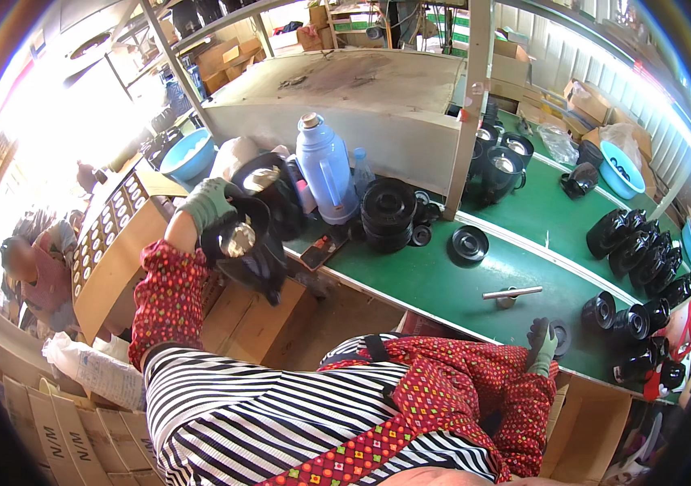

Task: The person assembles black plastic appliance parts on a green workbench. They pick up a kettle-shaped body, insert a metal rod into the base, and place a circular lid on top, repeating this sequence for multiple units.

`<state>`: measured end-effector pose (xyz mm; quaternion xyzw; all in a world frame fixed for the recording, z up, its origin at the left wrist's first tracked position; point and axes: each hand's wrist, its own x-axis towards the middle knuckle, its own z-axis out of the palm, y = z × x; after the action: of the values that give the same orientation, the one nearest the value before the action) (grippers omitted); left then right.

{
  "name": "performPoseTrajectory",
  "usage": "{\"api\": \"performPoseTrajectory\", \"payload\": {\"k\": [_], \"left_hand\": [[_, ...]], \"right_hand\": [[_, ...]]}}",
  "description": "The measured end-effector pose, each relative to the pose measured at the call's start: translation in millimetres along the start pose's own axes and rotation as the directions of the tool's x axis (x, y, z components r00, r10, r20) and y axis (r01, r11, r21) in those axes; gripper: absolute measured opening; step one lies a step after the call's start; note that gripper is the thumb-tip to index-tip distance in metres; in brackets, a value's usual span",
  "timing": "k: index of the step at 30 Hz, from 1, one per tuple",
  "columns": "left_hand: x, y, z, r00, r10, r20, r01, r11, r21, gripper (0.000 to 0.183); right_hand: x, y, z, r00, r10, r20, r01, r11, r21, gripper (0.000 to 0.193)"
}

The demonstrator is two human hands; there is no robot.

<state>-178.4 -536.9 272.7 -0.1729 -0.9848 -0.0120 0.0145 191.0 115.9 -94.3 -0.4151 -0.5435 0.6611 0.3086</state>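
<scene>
My left hand, in a grey-green glove, is closed on the rim of a black jug with a shiny silver inside. The jug is tilted above a cardboard box. Beside it is another black jug, also silver inside. My right hand, gloved with dark fingertips, rests at the near edge of the green work surface. Its fingers are stretched out next to a flat black disc. Farther in stands a metal tool with a crossbar.
A blue thermos flask stands behind stacked black round parts. A black lid lies mid-surface. Several black parts crowd the right end. A metal post rises at the back. Another person is at far left.
</scene>
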Motion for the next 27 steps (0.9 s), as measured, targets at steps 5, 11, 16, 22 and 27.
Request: {"api": "performPoseTrajectory", "payload": {"k": [5,11,16,22,27], "left_hand": [[100,-116,48,0.955,-0.235,-0.181,0.273,0.935,0.224,0.049],[238,-161,44,0.932,-0.348,-0.100,0.362,0.904,0.229,0.041],[349,-175,99,0.958,-0.284,-0.028,0.283,0.932,0.226,0.034],[395,-137,174,0.972,-0.233,0.022,0.227,0.962,0.152,0.065],[402,-144,173,0.997,-0.077,0.018,0.071,0.973,0.222,0.098]], "right_hand": [[-24,-14,7,0.994,-0.096,0.060,0.104,0.986,-0.132,0.045],[-29,-22,10,0.997,-0.057,0.058,0.070,0.969,-0.238,0.045],[-26,-10,3,0.998,-0.066,0.017,0.068,0.942,-0.327,0.043],[-35,-13,1,0.996,-0.076,-0.038,0.051,0.896,-0.440,0.038],[-31,0,-16,0.996,-0.078,-0.039,0.054,0.898,-0.437,0.041]]}}
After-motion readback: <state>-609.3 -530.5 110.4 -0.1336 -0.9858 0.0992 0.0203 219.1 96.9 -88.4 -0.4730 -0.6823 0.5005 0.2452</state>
